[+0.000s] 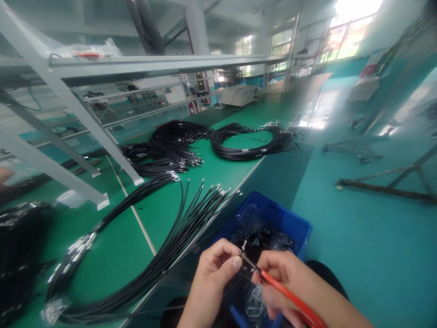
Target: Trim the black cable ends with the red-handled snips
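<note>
My right hand (283, 275) is wrapped round the orange-red handles of a pair of pliers (282, 289). Their slim dark jaws (251, 263) reach to the fingertips of my left hand (218, 269). Thumb and forefinger of that left hand are pinched on a small part with a pale metal end (244, 245); my fingers hide most of it. Both hands are above a blue bin (297, 223) holding clear plastic bags and small dark pieces. Left of my hands, a bundle of black cables (164, 248) with silvery ends curves along the bench edge.
On the green bench (109, 269) lie a coiled cable bundle (239, 152) and more black cables (164, 155). White shelf posts (92, 114) rise from the bench and carry a shelf (164, 64). A wheeled metal frame (385, 184) stands on the floor at right.
</note>
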Available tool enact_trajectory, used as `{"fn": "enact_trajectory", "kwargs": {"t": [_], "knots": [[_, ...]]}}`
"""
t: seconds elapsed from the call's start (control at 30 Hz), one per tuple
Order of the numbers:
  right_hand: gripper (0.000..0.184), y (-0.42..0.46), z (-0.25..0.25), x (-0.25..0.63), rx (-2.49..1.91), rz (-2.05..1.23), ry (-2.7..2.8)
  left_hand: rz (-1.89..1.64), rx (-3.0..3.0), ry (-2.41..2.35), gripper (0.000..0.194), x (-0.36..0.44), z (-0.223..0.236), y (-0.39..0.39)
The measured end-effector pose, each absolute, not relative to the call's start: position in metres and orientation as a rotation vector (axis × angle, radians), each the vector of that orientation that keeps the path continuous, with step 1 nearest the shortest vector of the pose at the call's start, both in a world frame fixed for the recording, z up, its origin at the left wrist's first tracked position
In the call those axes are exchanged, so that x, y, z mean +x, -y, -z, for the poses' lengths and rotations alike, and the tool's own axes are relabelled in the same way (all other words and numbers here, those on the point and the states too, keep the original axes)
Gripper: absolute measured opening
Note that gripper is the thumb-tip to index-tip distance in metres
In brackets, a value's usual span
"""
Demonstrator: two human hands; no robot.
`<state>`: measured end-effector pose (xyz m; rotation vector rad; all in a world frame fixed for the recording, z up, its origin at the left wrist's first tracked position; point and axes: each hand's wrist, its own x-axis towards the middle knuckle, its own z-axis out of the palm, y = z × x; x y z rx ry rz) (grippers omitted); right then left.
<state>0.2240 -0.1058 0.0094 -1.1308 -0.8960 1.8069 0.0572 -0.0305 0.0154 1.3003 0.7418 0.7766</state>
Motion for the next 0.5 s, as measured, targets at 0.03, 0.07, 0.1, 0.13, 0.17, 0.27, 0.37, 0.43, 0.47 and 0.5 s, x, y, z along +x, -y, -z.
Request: {"fn": "enact_trajectory", "kwargs": {"t": [0.03, 0.07, 0.1, 0.13, 0.17, 0.27, 0.37, 0.43, 0.47, 0.5], "knots": [[0.017, 0.106, -0.01, 0.224, -1.167, -1.786, 0.918, -0.782, 1.304, -0.762, 0.009, 0.057, -0.016, 0.031], [0.018, 0.107, -0.01, 0.225, -1.172, -1.768, 0.929, -0.786, 1.315, -0.783, 0.01, 0.058, -0.017, 0.031], [0.02, 0.108, -0.01, 0.224, -1.155, -1.739, 0.919, -0.79, 1.333, -0.804, 0.011, 0.058, -0.018, 0.031], [0.021, 0.109, -0.009, 0.224, -1.13, -1.693, 0.876, -0.79, 1.36, -0.826, 0.012, 0.059, -0.019, 0.032], [0.023, 0.109, -0.009, 0.222, -1.117, -1.62, 0.803, -0.791, 1.394, -0.85, 0.013, 0.06, -0.021, 0.033], [0.03, 0.109, -0.011, 0.215, -1.167, -1.295, 0.586, -0.818, 1.527, -0.932, 0.012, 0.065, -0.024, 0.039], [0.035, 0.107, -0.015, 0.204, -1.173, -1.105, 0.515, -0.896, 1.679, -1.012, 0.011, 0.071, -0.025, 0.046], [0.035, 0.106, -0.016, 0.198, -1.118, -1.101, 0.479, -0.95, 1.755, -1.035, 0.011, 0.074, -0.025, 0.05], [0.035, 0.105, -0.015, 0.196, -1.088, -1.109, 0.465, -0.97, 1.785, -1.033, 0.011, 0.075, -0.024, 0.052], [0.034, 0.103, -0.015, 0.194, -1.064, -1.117, 0.459, -0.987, 1.811, -1.03, 0.011, 0.076, -0.023, 0.054]]}}
